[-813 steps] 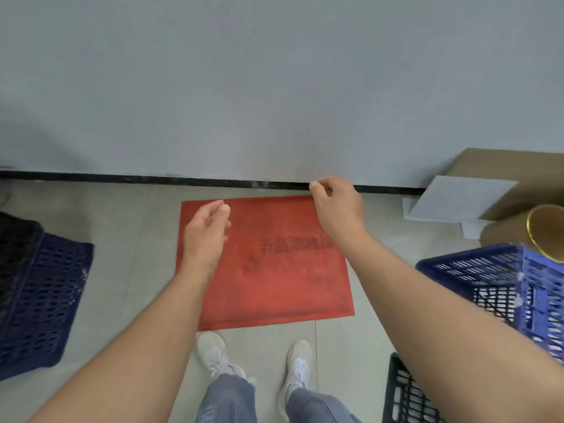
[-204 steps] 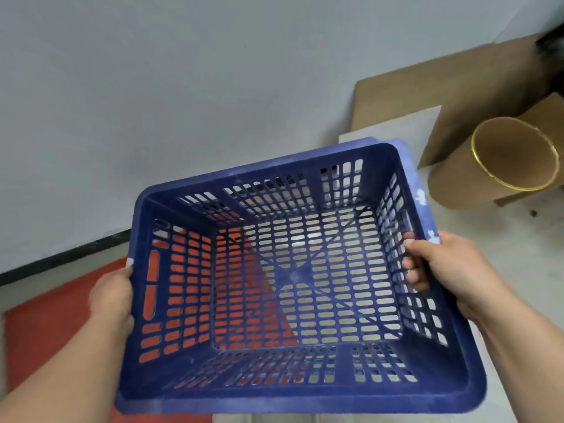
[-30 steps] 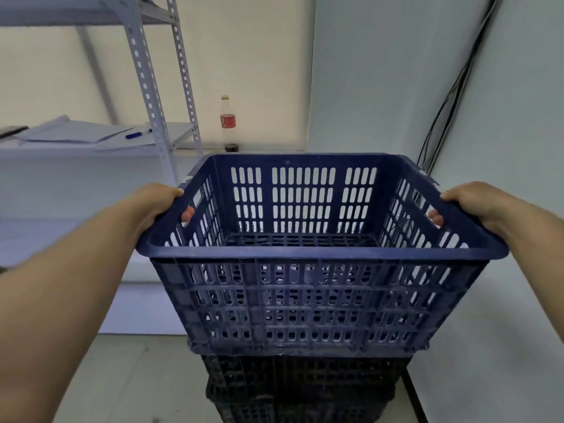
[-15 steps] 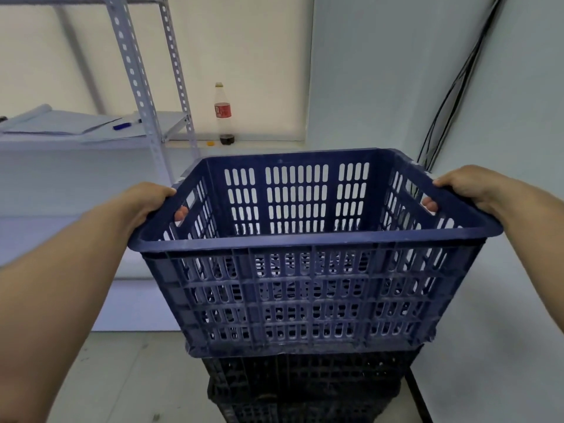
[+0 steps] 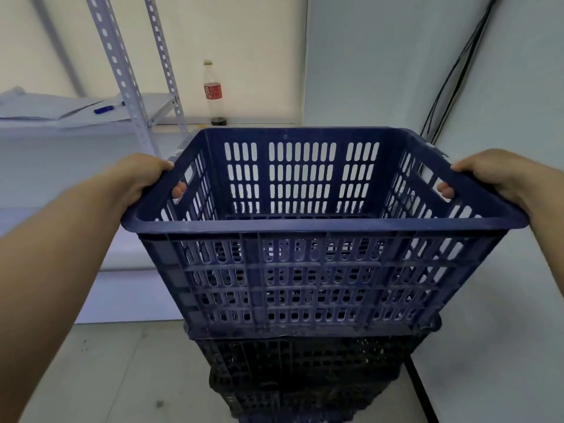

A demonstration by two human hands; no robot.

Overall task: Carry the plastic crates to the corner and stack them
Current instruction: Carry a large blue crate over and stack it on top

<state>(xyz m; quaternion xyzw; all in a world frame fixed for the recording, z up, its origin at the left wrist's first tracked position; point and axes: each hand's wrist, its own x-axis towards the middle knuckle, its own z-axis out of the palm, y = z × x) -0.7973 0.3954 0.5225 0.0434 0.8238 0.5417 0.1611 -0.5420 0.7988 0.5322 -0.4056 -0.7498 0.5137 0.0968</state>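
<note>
Lowered slightly, blue crate [image 5: 308, 270] in both hands' grip tops black crates [image 5: 302, 377]; shelf [image 5: 134, 87] left.

a grey metal rack [image 5: 131, 74] with perforated uprights stands at the left. on its shelf [image 5: 76, 120] lie white papers [image 5: 39, 103] and a blue pen [image 5: 103, 109]. just right of the rack, a nearly empty bottle [image 5: 213, 93] with a red label stands upright on a ledge [image 5: 244, 121]. far right of the rack, black cables [image 5: 451, 68] run down the wall.
</note>
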